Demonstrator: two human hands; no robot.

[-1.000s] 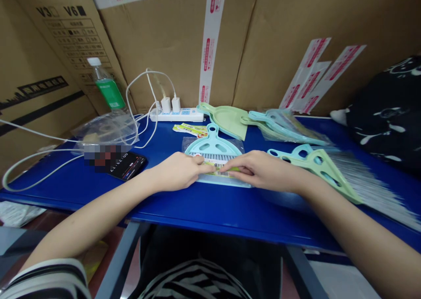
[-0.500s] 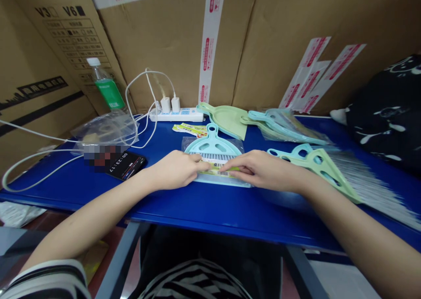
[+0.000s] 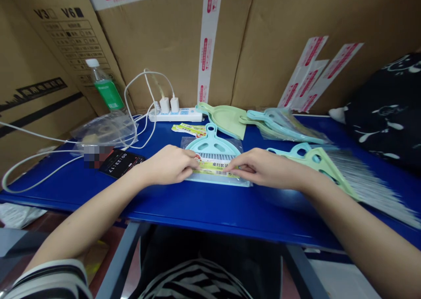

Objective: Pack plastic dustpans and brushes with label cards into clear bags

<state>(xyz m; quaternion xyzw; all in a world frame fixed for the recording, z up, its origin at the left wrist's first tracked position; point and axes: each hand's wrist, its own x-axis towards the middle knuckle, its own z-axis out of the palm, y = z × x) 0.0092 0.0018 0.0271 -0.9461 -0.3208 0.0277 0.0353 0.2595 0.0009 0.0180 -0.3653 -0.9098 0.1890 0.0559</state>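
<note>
A light-blue dustpan [image 3: 212,146] with a grey-bristled brush lies in a clear bag on the blue table. A yellow-green and white label [image 3: 213,165] runs across its front part. My left hand [image 3: 176,165] touches the left end of the label with its fingers curled together. From the other side, my right hand [image 3: 258,168] reaches in with its index finger stretched onto the label's right part and its thumb a little apart.
Bagged and loose dustpans [image 3: 289,125] lie behind and right, beside a stack of clear bags [image 3: 368,185]. To the left are a phone [image 3: 120,163], white cables, a power strip [image 3: 177,115], crumpled plastic and a bottle [image 3: 108,92]. Loose labels [image 3: 189,129] lie behind the dustpan.
My left hand has moved left along the label, uncovering more of its printing. My right hand has barely shifted, and its fingertips remain on the label.
</note>
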